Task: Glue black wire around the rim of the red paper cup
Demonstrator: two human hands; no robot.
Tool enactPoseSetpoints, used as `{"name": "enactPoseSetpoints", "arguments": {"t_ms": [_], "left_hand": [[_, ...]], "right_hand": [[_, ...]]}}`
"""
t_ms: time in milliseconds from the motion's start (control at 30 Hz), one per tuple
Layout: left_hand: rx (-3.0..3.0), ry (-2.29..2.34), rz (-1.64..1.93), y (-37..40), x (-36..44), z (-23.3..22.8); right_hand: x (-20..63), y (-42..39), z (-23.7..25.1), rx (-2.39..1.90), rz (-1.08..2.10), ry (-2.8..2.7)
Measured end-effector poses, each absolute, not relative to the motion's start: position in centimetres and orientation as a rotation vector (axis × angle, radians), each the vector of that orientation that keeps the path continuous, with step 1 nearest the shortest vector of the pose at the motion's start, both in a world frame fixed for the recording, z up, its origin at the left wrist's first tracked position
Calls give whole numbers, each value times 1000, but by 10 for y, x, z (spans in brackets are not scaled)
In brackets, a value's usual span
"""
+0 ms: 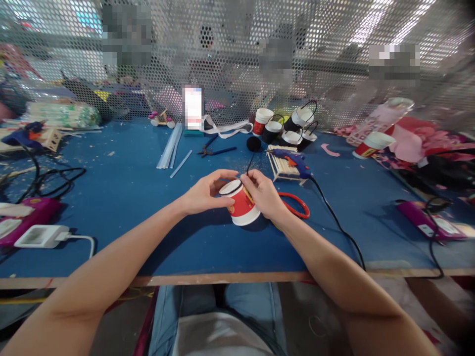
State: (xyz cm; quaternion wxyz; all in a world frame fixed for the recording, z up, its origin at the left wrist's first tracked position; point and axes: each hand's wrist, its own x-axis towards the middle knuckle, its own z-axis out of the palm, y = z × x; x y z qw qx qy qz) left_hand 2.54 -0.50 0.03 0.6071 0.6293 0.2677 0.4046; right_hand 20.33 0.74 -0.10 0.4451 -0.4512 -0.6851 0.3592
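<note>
A red and white paper cup (245, 210) is tilted above the blue table between my two hands. My left hand (208, 192) grips its left side, thumb on the red wall and fingers curved over the rim. My right hand (262, 190) is closed at the right of the rim, pinching a black cord (250, 164) there. Black cord also lies along part of the rim. From my right fingers it runs up to a black ball of cord (254, 144) on the table. A red ring-shaped roll (299, 205) lies beside my right wrist.
A blue glue gun (293, 160) rests on a wooden stick rack (284, 173), its cable trailing right. Several cups, some black-wrapped with handles, stand behind. Pliers (217, 151), glue sticks (171, 147) and a lit phone (193, 109) are ahead; a power strip (27, 217) sits left.
</note>
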Motion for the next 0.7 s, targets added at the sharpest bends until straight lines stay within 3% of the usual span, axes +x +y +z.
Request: {"name": "enactPoseSetpoints", "arguments": {"t_ms": [700], "left_hand": [[1841, 896, 1009, -8, 31, -5]], "right_hand": [[205, 15, -17, -1221, 806, -1692]]}}
